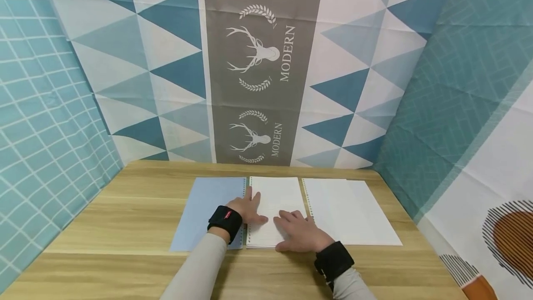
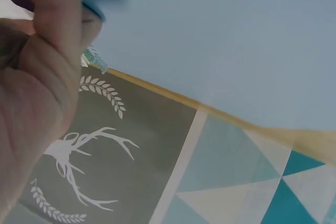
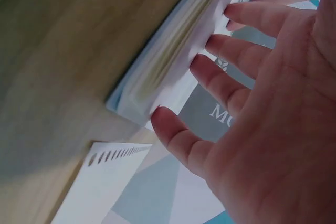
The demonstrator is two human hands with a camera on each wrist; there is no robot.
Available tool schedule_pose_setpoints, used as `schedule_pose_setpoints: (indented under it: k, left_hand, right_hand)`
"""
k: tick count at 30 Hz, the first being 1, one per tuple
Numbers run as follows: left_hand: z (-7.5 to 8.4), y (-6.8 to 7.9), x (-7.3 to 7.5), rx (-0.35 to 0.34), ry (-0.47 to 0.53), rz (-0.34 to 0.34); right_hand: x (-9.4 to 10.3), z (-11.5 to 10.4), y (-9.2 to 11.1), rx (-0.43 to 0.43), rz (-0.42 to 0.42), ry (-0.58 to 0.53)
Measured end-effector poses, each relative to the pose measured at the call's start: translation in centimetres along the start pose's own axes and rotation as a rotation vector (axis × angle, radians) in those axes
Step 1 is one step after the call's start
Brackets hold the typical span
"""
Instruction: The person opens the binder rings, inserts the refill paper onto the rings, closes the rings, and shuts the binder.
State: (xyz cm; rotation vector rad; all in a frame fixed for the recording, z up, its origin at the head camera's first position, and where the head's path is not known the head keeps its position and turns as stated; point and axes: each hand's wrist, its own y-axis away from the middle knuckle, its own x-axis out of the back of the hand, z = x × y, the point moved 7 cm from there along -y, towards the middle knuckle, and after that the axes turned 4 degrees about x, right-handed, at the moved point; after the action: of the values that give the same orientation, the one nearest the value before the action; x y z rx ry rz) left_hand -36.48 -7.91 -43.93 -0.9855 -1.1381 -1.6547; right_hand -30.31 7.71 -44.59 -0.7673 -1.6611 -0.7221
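A stack of white loose-leaf paper, punched with holes along its left edge, lies in the middle of the table. My left hand rests on the stack's left part with its fingers spread. On the right part of the same stack lies my right hand, fingers extended. The right wrist view shows those fingertips touching the top of the paper stack, with a bluish layer along its underside. Left of the stack, a light blue punched cover sheet lies flat, partly under my left wrist; it also fills much of the left wrist view.
White punched sheets lie overlapping to the right of the stack, close to my right hand. They all lie on a wooden table. Patterned cloth hangs behind the table and along both sides.
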Motion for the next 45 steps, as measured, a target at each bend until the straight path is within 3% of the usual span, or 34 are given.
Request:
schedule_pose_setpoints:
  k: [4,11,23,29,36,45]
  left_hand:
    - [0.2,-0.3,0.2,0.006,-0.033,0.008]
    - [0.5,-1.4,-0.1,-0.008,-0.103,0.105]
    - [-0.9,-3.5,-0.2,0.075,-0.095,0.108]
    - [0.0,-3.8,0.3,0.024,-0.160,0.178]
    - [0.3,-3.8,0.0,0.009,-0.236,0.175]
    - [0.5,-3.6,0.3,-0.025,-0.241,0.242]
  right_hand:
    - [0.1,0.2,0.1,-0.004,-0.002,-0.013]
    - [0.3,0.2,0.1,0.012,0.008,-0.016]
    - [-0.6,-0.4,-0.1,-0.004,-0.051,-0.021]
    - [0.2,-0.1,0.0,-0.023,-0.016,0.000]
    - [-0.2,0.1,0.1,-0.021,-0.029,-0.019]
    - [0.1,-0.2,0.2,-0.010,-0.027,0.008]
